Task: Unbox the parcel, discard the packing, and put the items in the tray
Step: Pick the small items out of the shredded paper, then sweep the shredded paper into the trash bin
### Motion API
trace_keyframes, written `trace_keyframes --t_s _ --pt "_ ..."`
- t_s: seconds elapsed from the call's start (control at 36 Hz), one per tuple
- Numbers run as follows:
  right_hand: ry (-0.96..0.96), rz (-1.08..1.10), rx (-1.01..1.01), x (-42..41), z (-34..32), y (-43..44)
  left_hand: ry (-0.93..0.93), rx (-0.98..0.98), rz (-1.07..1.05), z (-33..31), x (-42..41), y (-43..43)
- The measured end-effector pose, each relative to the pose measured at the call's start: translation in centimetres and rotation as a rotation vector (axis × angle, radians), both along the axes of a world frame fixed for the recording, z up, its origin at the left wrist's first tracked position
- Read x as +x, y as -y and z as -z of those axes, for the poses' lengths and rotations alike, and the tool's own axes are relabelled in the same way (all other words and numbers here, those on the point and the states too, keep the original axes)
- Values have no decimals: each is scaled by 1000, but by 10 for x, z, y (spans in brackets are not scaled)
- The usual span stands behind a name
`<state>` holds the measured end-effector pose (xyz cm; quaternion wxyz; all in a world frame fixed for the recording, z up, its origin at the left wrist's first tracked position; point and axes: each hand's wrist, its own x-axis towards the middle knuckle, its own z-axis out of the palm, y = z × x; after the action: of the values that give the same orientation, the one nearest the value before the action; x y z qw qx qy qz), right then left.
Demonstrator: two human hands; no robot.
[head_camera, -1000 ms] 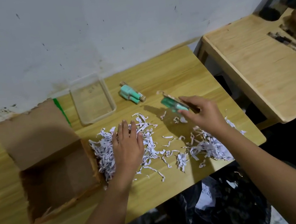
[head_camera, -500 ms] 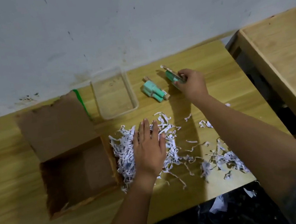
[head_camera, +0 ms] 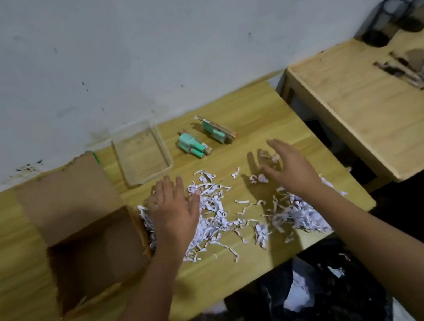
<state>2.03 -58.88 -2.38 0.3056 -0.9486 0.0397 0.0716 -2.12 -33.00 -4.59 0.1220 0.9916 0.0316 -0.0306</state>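
Observation:
An open cardboard box (head_camera: 92, 249) lies on the wooden table, empty as far as I can see. White shredded paper (head_camera: 219, 214) is strewn to its right. My left hand (head_camera: 175, 209) rests flat on the shreds beside the box. My right hand (head_camera: 289, 168) hovers open above the shreds, holding nothing. A clear plastic tray (head_camera: 140, 151) stands empty near the wall. Right of it lie two teal items, one (head_camera: 193, 144) closer to the tray and one (head_camera: 217, 130) on a card backing.
A black rubbish bag (head_camera: 321, 295) with paper in it hangs below the table's front edge. A second wooden table (head_camera: 363, 110) stands to the right, with dark containers (head_camera: 398, 14) and small objects on it. A wall runs behind.
My right hand set the carded teal item down beside the other one near the tray, let go, and drew back over the shredded paper. My left hand stayed on the shreds.

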Motion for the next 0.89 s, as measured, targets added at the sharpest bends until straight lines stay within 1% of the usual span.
trace_keyframes --t_s 0.06,0.11,0.22,0.28,0.33,0.44,0.53,0.58,0.67,0.72,0.81,0.89 --pt "4 9 -60 -24 1 14 -4 30 3 1 -10 0" --pt "0 2 -119 -45 5 24 -65 44 -1 3 -20 1" --pt "-135 9 -299 -75 25 34 -174 39 -41 13 -34 5" --pt "-190 20 -334 -83 35 33 -199 24 -19 20 -41 9" --pt "-205 14 -334 -90 43 28 -223 8 -1 28 -45 13" --pt "-188 -62 -450 -99 55 11 -208 65 38 33 -47 23" --pt "-74 -66 -499 -103 54 -3 -165 123 120 32 -47 34" --pt "-3 -115 -487 -105 57 -8 -148 128 201 37 -46 40" --pt "-45 -230 -394 -107 58 -13 -145 145 329 40 -40 52" --pt "-63 -238 -337 -106 49 -13 -178 57 406 31 -34 68" --pt "-50 -120 -270 -105 33 -2 -214 -36 442 22 -30 95" --pt "-16 22 -237 -115 16 22 -186 -135 502 11 -29 124"
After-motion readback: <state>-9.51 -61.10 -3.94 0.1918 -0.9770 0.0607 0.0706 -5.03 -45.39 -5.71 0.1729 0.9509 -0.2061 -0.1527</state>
